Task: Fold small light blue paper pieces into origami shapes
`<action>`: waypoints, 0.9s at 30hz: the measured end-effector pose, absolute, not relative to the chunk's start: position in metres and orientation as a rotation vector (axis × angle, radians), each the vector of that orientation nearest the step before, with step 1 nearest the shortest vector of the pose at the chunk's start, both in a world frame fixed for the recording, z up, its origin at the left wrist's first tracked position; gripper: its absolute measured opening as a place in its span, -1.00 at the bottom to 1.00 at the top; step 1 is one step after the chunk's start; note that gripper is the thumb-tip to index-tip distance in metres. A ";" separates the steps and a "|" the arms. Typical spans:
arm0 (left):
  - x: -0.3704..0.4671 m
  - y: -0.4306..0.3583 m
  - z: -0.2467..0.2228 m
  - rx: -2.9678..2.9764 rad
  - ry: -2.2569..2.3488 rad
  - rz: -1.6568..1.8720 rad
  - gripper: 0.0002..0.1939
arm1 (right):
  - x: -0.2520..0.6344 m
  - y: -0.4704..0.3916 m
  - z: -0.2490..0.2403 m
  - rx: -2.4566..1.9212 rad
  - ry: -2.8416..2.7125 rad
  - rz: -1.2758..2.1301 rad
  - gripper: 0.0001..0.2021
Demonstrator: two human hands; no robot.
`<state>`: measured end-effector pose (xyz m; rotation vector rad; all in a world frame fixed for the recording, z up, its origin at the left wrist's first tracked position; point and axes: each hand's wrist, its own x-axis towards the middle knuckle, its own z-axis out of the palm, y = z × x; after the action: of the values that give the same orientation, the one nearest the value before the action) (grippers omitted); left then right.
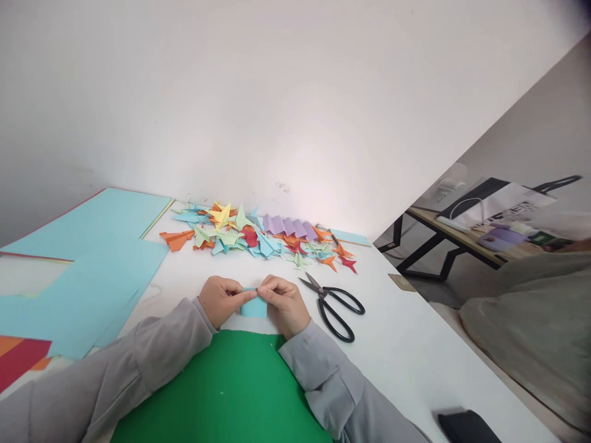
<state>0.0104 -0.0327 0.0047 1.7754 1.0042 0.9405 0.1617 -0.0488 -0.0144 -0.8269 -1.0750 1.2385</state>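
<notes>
A small piece of light blue paper (253, 309) is held upright between my two hands, over the white table just beyond a green sheet (221, 387). My left hand (224, 299) pinches its top edge from the left, thumb pointing right. From the other side, my right hand (285, 303) pinches the same edge, its thumb and fingertips almost meeting the left ones. Black-handled scissors (330, 301) lie slightly spread to the right of my right hand, touching neither hand.
Folded paper shapes (221, 237) in several colours are heaped along the wall, beside a purple pleated strip (290, 227). Large light blue sheets (111, 277) cover the left side. A dark object (467, 426) rests near the right front edge. Beyond stands another table (427, 218).
</notes>
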 end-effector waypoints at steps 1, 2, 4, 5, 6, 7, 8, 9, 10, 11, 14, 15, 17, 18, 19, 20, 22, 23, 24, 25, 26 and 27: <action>0.011 -0.033 0.005 1.784 1.020 0.948 -0.56 | 0.161 -0.049 -0.014 -0.831 -1.056 1.242 -0.86; 0.011 -0.033 0.005 1.788 1.029 0.955 -0.55 | 0.161 -0.049 -0.014 -0.838 -1.039 1.247 -0.85; 0.011 -0.033 0.005 1.789 1.025 0.954 -0.55 | 0.160 -0.049 -0.013 -0.848 -1.015 1.260 -0.85; 0.012 -0.032 0.005 1.784 1.017 0.948 -0.56 | 0.160 -0.049 -0.012 -0.851 -1.008 1.267 -0.84; 0.012 -0.032 0.005 1.777 1.008 0.940 -0.56 | 0.160 -0.049 -0.012 -0.852 -0.999 1.271 -0.84; 0.012 -0.032 0.005 1.770 0.998 0.930 -0.58 | 0.160 -0.049 -0.011 -0.852 -0.991 1.276 -0.84; 0.012 -0.031 0.005 1.765 0.990 0.919 -0.60 | 0.161 -0.049 -0.011 -0.852 -0.983 1.277 -0.84; 0.012 -0.031 0.005 1.767 0.984 0.912 -0.62 | 0.161 -0.049 -0.011 -0.851 -0.974 1.275 -0.83; 0.012 -0.031 0.004 1.777 0.980 0.912 -0.64 | 0.161 -0.049 -0.010 -0.852 -0.968 1.272 -0.83; 0.012 -0.031 0.004 1.795 0.978 0.917 -0.65 | 0.162 -0.049 -0.010 -0.851 -0.964 1.270 -0.83; 0.011 -0.031 0.003 1.865 0.960 0.943 -0.64 | 0.162 -0.050 -0.010 -0.851 -0.965 1.267 -0.83; 0.011 -0.031 0.002 1.877 0.955 0.942 -0.63 | 0.162 -0.050 -0.010 -0.851 -0.964 1.269 -0.83; 0.011 -0.030 0.001 1.881 0.962 0.917 -0.62 | 0.162 -0.050 -0.009 -0.847 -0.953 1.278 -0.83; 0.011 -0.030 0.001 1.881 0.971 0.905 -0.63 | 0.162 -0.050 -0.009 -0.843 -0.941 1.283 -0.83; 0.011 -0.030 0.000 1.887 0.978 0.898 -0.64 | 0.162 -0.050 -0.008 -0.838 -0.927 1.288 -0.84; 0.011 -0.030 0.000 1.904 0.980 0.899 -0.65 | 0.162 -0.050 -0.008 -0.832 -0.913 1.291 -0.84; 0.012 -0.030 -0.001 1.966 0.968 0.927 -0.67 | 0.162 -0.050 -0.008 -0.825 -0.894 1.295 -0.84; 0.012 -0.030 -0.001 2.005 0.960 0.952 -0.67 | 0.162 -0.050 -0.007 -0.824 -0.889 1.295 -0.84; 0.012 -0.030 -0.001 2.041 0.956 0.978 -0.67 | 0.162 -0.050 -0.007 -0.825 -0.888 1.295 -0.84; 0.013 -0.030 -0.002 2.066 0.954 0.998 -0.66 | 0.162 -0.050 -0.007 -0.825 -0.885 1.295 -0.84; 0.013 -0.029 -0.002 2.078 0.952 1.013 -0.66 | 0.162 -0.049 -0.007 -0.824 -0.880 1.297 -0.84; 0.013 -0.029 -0.003 2.079 0.949 1.018 -0.66 | 0.162 -0.049 -0.007 -0.822 -0.872 1.299 -0.84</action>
<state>0.0126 -0.0292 -0.0031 2.0789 0.9487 1.0183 0.1617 -0.0493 -0.0071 -0.8217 -0.8716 1.2987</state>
